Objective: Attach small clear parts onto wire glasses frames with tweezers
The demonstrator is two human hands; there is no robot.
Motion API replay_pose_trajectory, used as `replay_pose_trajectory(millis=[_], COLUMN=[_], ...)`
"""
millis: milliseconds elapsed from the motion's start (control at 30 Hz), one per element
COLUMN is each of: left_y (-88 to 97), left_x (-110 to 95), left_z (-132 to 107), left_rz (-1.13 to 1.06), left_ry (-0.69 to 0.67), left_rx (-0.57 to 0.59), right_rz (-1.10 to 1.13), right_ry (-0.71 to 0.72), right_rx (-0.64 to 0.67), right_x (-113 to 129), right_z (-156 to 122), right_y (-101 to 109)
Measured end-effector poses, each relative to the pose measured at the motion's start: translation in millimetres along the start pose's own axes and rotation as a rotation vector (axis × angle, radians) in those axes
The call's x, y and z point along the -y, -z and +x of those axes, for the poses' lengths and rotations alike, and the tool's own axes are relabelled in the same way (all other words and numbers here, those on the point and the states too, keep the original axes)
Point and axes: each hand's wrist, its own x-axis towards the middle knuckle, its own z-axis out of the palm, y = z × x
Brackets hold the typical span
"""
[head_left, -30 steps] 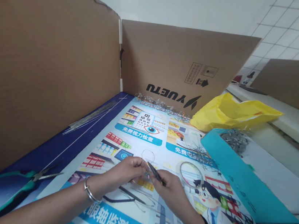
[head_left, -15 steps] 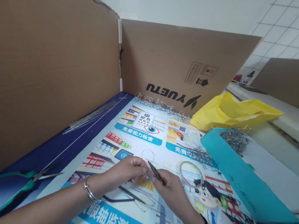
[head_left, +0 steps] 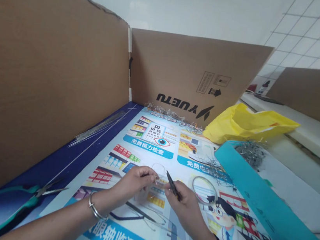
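Observation:
My left hand [head_left: 139,179] has its thumb and forefinger pinched on a thin piece of wire [head_left: 156,180], too small to see in full. In my right hand [head_left: 184,202] is a slim dark tool with a pointed tip [head_left: 171,182], angled up and to the left; its exact kind is unclear. A narrow gap separates the fingertips of the two hands. Just beyond my right hand lies a coil of thin wire [head_left: 193,187]. Some thin wire lengths [head_left: 153,217] lie below the hands on the printed sheet [head_left: 157,161].
Teal-handled pliers [head_left: 35,194] lie at left, jaws apart. Straight wires [head_left: 96,129] run along the left cardboard wall [head_left: 49,82]. Small wire pieces [head_left: 214,172] lie in a pile at right, beside a blue box [head_left: 245,190] holding a wire heap [head_left: 251,153]. Behind is a yellow bag [head_left: 244,125].
My hands have drawn slightly apart, the right one moving a little rightward with the dark tool. The tool stands somewhat steeper. The whole view has shifted slightly.

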Motion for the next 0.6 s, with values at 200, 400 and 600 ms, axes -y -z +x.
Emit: replay_pose_trajectory(millis=[200,400,600], left_y=[-4.5,-9.9,-11.6], left_x=[4,0,-4], left_z=[-1,-5,-7], left_rz=[-0.029,-0.049,-0.012], left_ry=[0.033,0.016,-0.014], left_rx=[0.029,0.045,0.028], right_rz=[0.050,0.035,0.005], right_ry=[0.077,0.138,0.146], right_rx=[-0.012,0.058,0.088], right_x=[6,4,5], right_z=[-5,-5,-4], right_y=[1,-5,-6])
